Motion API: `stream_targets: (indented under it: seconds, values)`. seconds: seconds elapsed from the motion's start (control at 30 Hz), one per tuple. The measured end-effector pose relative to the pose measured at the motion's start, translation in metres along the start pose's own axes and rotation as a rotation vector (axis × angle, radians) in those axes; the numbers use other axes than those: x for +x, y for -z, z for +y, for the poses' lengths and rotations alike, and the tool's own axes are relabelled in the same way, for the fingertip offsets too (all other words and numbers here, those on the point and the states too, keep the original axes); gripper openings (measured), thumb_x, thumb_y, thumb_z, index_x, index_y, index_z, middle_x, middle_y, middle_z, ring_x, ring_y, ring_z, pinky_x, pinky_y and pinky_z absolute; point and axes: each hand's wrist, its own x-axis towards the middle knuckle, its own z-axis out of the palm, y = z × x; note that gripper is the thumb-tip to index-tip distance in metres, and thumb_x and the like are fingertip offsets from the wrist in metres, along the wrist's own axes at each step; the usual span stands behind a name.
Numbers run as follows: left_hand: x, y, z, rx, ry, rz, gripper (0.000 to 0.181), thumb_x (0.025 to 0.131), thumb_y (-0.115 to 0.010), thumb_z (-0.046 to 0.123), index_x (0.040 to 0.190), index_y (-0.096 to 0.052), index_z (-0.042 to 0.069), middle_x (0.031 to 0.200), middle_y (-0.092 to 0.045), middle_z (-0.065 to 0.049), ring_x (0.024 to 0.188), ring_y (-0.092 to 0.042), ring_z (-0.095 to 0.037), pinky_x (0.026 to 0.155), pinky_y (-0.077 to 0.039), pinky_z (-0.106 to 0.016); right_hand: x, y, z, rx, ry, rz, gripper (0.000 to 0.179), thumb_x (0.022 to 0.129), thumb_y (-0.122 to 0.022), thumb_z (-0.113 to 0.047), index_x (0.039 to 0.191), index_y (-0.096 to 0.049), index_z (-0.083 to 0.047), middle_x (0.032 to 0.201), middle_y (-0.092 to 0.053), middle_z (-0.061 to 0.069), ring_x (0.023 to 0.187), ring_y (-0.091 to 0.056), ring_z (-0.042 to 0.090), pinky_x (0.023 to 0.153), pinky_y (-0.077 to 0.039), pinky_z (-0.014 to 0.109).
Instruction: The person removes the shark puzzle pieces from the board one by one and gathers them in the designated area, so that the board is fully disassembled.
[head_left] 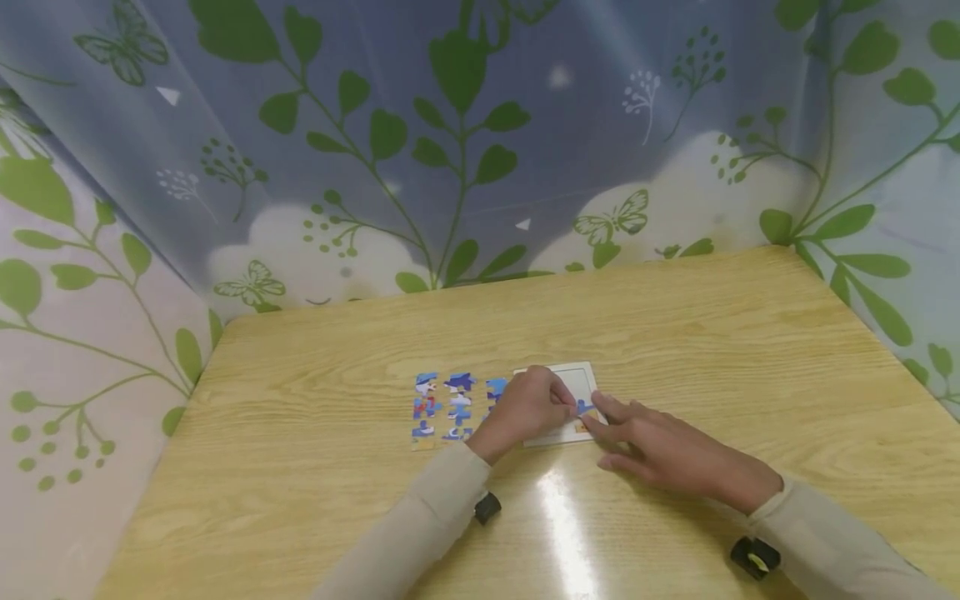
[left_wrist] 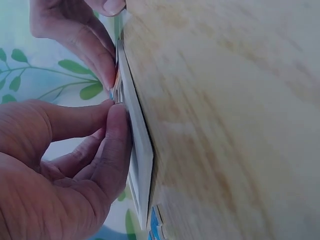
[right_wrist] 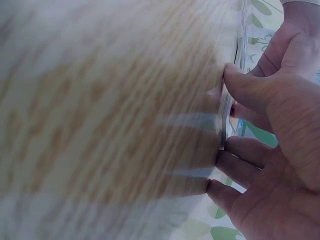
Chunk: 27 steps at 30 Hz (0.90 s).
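Observation:
A shallow white puzzle tray [head_left: 559,369] lies on the wooden table, with a few blue and orange pieces at its right side. My left hand [head_left: 525,408] reaches over the tray, thumb and index finger pinching a small blue puzzle piece [head_left: 582,409], largely hidden by the fingertips. In the left wrist view, the left hand's [left_wrist: 75,150] thumb and index tips meet just above the tray edge [left_wrist: 142,160]. My right hand [head_left: 660,446] rests at the tray's right side, one finger touching near the piece. Its fingers [right_wrist: 240,165] lie extended along the tray edge and table.
Loose jigsaw pieces [head_left: 461,408] in blue, white and red lie in columns left of the tray, the nearest partly behind the left hand. The wooden table [head_left: 300,483] stretches to a patterned curtain [head_left: 360,208] at the back and sides.

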Motion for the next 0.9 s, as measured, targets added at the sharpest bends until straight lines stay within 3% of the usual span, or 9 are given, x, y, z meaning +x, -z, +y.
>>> stream_targets:
  seconds: [0.23, 0.47, 0.9]
  values:
    - [-0.005, 0.007, -0.002, -0.020, 0.015, 0.019, 0.004, 0.088, -0.077, 0.010, 0.087, -0.077, 0.007, 0.083, -0.070, 0.003, 0.075, -0.063, -0.011, 0.068, -0.053, -0.025, 0.001, 0.000, -0.001, -0.019, 0.019, 0.007, 0.056, 0.098, -0.068, -0.025, 0.144, -0.051, 0.001, 0.152, -0.034, 0.035, 0.128, -0.052, 0.048, 0.105, -0.033, 0.069]
    - [-0.013, 0.021, -0.009, -0.008, -0.013, 0.064, 0.004, 0.088, -0.075, 0.010, 0.085, -0.076, 0.011, 0.084, -0.069, 0.003, 0.078, -0.063, -0.011, 0.070, -0.053, -0.027, 0.001, 0.001, -0.003, -0.028, -0.014, 0.000, 0.051, 0.098, -0.069, -0.026, 0.140, -0.057, 0.001, 0.153, -0.034, 0.032, 0.135, -0.044, 0.049, 0.107, -0.034, 0.066]
    - [-0.042, 0.053, -0.041, -0.023, -0.020, 0.042, 0.007, 0.089, -0.073, 0.007, 0.084, -0.075, 0.010, 0.081, -0.069, 0.003, 0.073, -0.064, -0.013, 0.065, -0.054, -0.030, 0.000, 0.001, -0.004, -0.044, -0.023, -0.004, 0.052, 0.097, -0.069, -0.026, 0.139, -0.057, 0.003, 0.154, -0.033, 0.032, 0.138, -0.041, 0.047, 0.109, -0.032, 0.064]
